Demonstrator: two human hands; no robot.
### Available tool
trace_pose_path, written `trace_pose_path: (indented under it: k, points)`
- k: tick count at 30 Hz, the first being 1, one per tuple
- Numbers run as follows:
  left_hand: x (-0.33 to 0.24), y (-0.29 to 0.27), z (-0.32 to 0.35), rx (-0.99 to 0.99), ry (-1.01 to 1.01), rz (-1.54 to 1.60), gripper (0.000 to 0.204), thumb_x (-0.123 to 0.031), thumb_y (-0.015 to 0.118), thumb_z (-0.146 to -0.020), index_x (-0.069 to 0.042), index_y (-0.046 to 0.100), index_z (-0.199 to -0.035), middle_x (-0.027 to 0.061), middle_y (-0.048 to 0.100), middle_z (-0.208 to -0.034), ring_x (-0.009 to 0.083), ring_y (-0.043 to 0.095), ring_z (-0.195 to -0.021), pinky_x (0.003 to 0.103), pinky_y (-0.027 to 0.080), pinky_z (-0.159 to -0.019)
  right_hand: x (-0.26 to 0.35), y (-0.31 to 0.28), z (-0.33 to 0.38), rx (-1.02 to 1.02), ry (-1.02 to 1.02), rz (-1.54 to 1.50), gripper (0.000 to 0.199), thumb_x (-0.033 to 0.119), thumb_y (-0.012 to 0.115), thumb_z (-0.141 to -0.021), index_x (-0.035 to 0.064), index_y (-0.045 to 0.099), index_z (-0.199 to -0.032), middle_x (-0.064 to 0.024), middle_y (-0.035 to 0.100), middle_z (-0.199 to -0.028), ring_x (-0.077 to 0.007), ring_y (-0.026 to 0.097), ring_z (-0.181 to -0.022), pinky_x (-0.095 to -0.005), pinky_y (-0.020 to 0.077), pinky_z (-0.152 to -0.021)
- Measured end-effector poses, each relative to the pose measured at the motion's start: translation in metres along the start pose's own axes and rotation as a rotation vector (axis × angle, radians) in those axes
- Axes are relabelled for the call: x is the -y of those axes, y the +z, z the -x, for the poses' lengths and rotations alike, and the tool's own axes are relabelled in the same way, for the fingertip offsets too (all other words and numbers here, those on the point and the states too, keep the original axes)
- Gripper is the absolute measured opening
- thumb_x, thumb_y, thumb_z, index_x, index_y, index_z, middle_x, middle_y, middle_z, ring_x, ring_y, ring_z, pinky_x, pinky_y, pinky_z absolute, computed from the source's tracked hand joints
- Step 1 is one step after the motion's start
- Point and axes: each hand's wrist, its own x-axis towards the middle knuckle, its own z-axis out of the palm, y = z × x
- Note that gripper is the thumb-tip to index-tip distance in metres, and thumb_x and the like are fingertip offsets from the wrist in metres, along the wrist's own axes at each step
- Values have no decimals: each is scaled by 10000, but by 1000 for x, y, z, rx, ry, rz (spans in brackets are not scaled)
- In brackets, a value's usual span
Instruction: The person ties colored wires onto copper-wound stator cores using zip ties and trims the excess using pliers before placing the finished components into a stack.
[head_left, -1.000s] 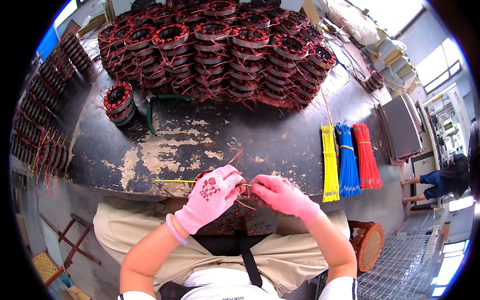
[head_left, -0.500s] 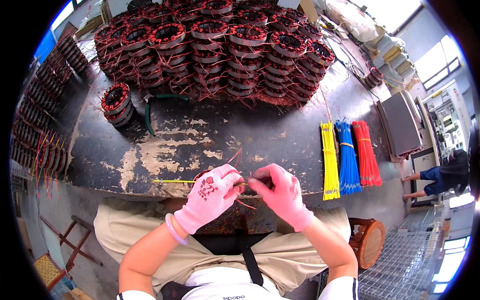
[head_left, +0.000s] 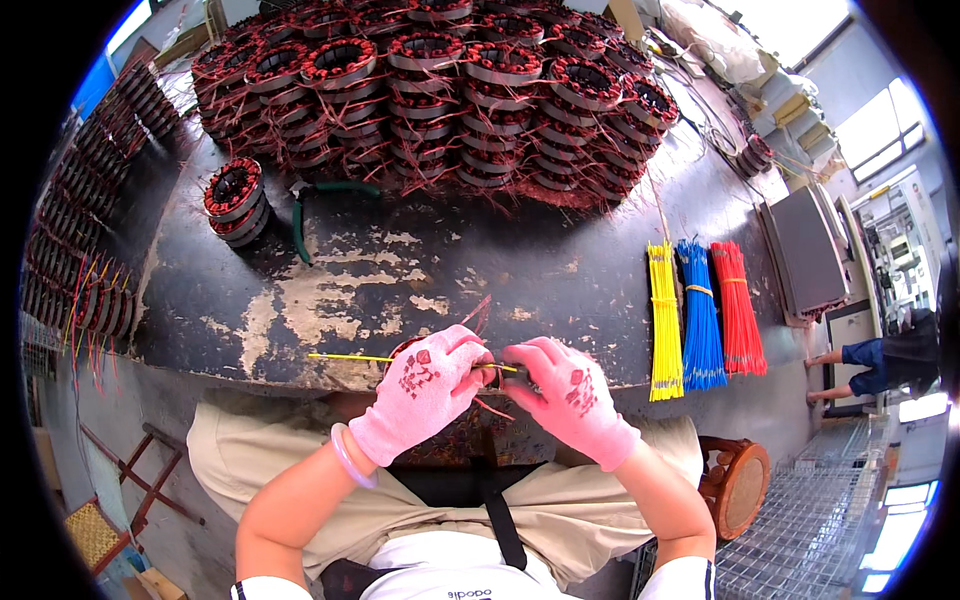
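Both hands wear pink gloves and meet at the table's front edge. My left hand [head_left: 425, 385] is closed on a yellow wire [head_left: 350, 357], whose long end sticks out to the left and whose short end shows between the hands. With thumb and fingers pinched together, my right hand [head_left: 572, 400] is at that short end. A wound stator lies mostly hidden under my left hand; thin red leads [head_left: 482, 312] rise beyond the fingers, and another hangs below them. How the wire and leads meet is hidden by the fingertips.
Stacked wound stators [head_left: 420, 110] fill the table's back. A short stator stack [head_left: 236, 203] and green-handled pliers [head_left: 300, 225] stand left. Yellow [head_left: 664, 325], blue [head_left: 702, 320] and red [head_left: 738, 315] wire bundles lie right. A wooden stool [head_left: 735, 488] is beside my right leg; a person [head_left: 885, 362] stands far right.
My right hand has turned and come down slightly, its back now showing more. More of the yellow wire's short end is visible between the hands. My left hand has hardly moved.
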Motion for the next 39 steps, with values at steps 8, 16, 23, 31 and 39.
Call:
trace_pose_path:
  k: [8,16,23,31,39]
  points:
    - [1,-1,-2,27,42,31,167,-51,719,-806,-53,645,-956,100,639,-985,331,645,-875,421,521,-762,-20,15,-11,419,831,-1124,201,238,635,-975,37,638,-967,-38,655,-793,-81,625,-736,-272,498,-661]
    - [1,-1,-1,4,32,31,180,-50,724,-798,-54,651,-962,103,640,-988,329,645,-871,416,523,-754,13,6,2,-75,41,86,221,191,732,-876,60,671,-1043,-74,695,-872,-238,685,-784,-343,543,-711]
    - [3,-2,0,6,56,2,185,-22,726,-782,-57,654,-949,94,644,-969,313,657,-861,406,533,-734,5,-3,2,299,724,-848,221,211,595,-988,-3,648,-969,-6,635,-760,-78,589,-656,-269,466,-565]
    - [2,-4,-2,3,69,-7,161,-21,718,-787,-56,659,-932,89,647,-951,306,660,-845,397,536,-728,8,-17,33,316,212,185,268,342,713,-872,102,621,-945,-71,639,-885,-276,668,-832,-421,537,-720]
    - [4,-5,-1,35,59,-2,173,-27,709,-790,-50,658,-954,102,647,-978,324,651,-881,417,531,-777,2,7,-6,231,190,-195,159,231,632,-922,79,627,-969,-29,654,-881,-208,641,-749,-348,504,-643]
